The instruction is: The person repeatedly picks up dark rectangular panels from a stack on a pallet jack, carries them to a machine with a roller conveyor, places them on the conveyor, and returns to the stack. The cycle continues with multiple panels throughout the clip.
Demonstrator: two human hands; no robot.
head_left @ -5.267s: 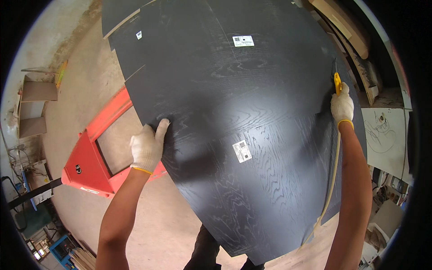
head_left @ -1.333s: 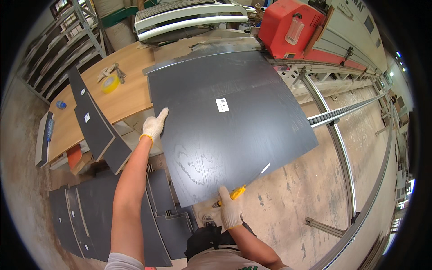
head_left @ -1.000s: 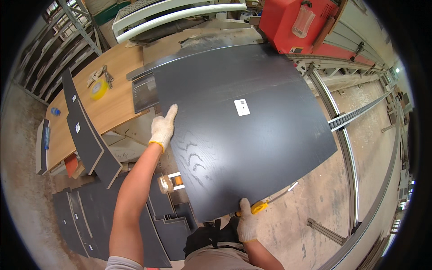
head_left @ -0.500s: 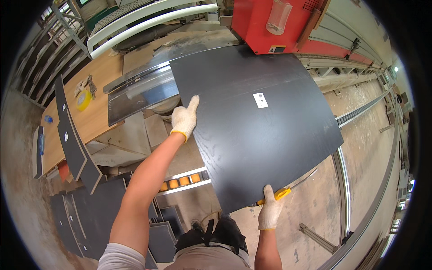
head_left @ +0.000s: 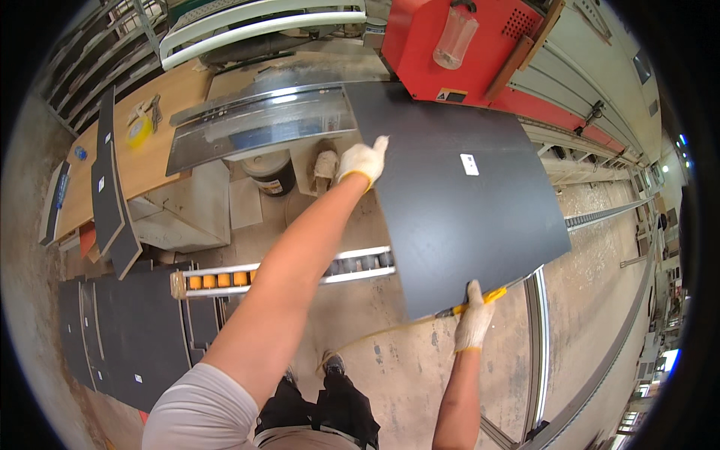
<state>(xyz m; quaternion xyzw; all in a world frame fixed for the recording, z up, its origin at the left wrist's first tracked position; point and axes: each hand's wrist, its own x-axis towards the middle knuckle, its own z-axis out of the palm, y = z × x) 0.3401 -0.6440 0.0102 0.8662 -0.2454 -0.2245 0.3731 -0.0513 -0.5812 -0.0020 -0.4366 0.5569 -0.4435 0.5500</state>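
Observation:
I hold a large dark grey wood-grain panel [head_left: 465, 217] flat in front of me, with a small white sticker on its top face. My left hand [head_left: 361, 160], in a white glove, grips the panel's left edge. My right hand [head_left: 474, 324], also gloved, holds the near edge together with a yellow-handled tool [head_left: 480, 300]. The panel's far edge lies by a red machine [head_left: 457, 45] and a shiny metal table [head_left: 259, 124].
A roller conveyor with orange wheels [head_left: 285, 270] crosses the concrete floor below my left arm. Stacks of dark panels [head_left: 127, 330] lie at left, more lean on a wooden bench [head_left: 127, 161]. A bucket [head_left: 271, 172] stands under the metal table. Floor rails [head_left: 536, 330] run at right.
I have carried the panel from the pallet area across the shop and swung it right toward the red machine. Both hands keep the same grip on its edges.

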